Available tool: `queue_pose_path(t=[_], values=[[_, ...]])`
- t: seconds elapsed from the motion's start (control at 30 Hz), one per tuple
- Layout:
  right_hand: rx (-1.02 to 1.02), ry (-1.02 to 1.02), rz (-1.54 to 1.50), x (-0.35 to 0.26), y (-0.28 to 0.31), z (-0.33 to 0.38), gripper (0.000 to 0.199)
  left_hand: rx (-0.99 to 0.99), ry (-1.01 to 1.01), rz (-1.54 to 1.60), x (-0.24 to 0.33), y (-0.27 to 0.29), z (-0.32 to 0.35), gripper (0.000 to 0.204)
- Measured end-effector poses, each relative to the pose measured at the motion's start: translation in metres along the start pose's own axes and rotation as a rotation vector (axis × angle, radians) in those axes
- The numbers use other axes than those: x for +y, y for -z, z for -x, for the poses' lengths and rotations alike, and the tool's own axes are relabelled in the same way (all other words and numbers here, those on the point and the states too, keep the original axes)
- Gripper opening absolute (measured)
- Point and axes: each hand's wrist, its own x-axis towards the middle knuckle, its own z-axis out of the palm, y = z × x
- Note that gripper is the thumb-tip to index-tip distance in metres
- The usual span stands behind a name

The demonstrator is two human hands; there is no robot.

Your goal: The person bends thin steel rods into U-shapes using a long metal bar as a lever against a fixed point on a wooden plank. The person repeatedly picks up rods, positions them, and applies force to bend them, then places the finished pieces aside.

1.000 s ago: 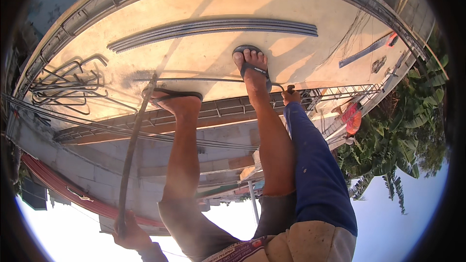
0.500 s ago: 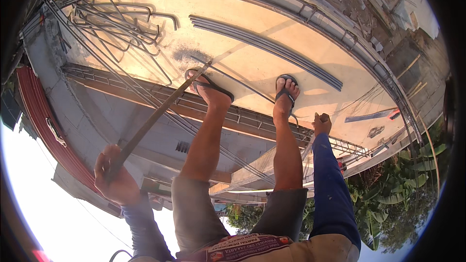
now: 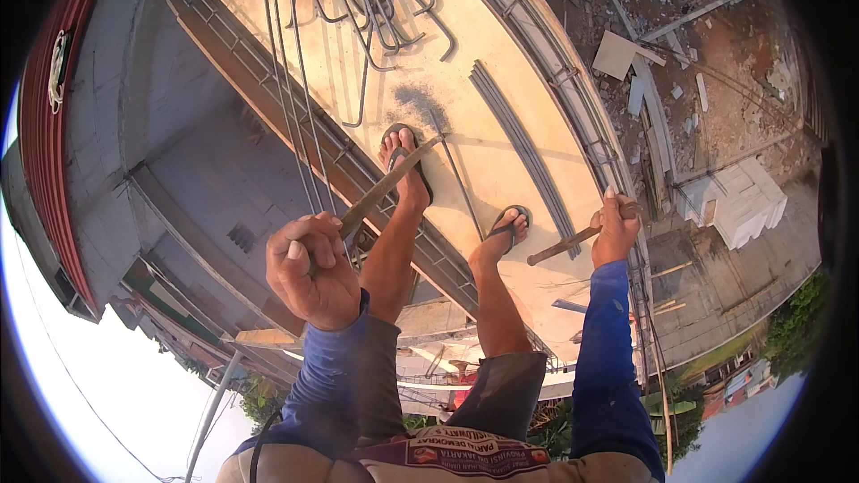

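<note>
Back from the left hand (image 3: 313, 270), lettered shirt (image 3: 479, 454)

The left hand (image 3: 313, 270) is gripping a long bar (image 3: 389, 183), the right hand (image 3: 616, 231) a short rod (image 3: 564, 246). Straight rods (image 3: 525, 152) are lying near the tan platform's (image 3: 474, 139) right edge, bent rods (image 3: 380, 13) toward its far edge.

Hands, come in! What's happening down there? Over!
Left hand gripping long bar. Right hand gripping short bar. Thin rod lying between sandaled feet, which may be in the way.
</note>
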Motion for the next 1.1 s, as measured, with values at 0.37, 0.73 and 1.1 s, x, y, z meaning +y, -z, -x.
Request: queue_pose_path(t=[0.37, 0.73, 1.1], values=[[-0.503, -0.713, 0.51, 0.075, -0.209, -0.004, 0.032, -0.053, -0.104, 0.021, -0.007, 0.023, 0.013, 0.027], [-0.371, -0.689, 0.324, 0.206, -0.288, -0.043, 0.019, -0.043, 0.021, 0.059, -0.003, 0.037, -0.001, 0.026], [-0.275, -0.179, 0.615, 0.125, -0.297, -0.035, 0.045, 0.075, -0.067, 0.061, -0.015, 0.041, -0.041, 0.023]])
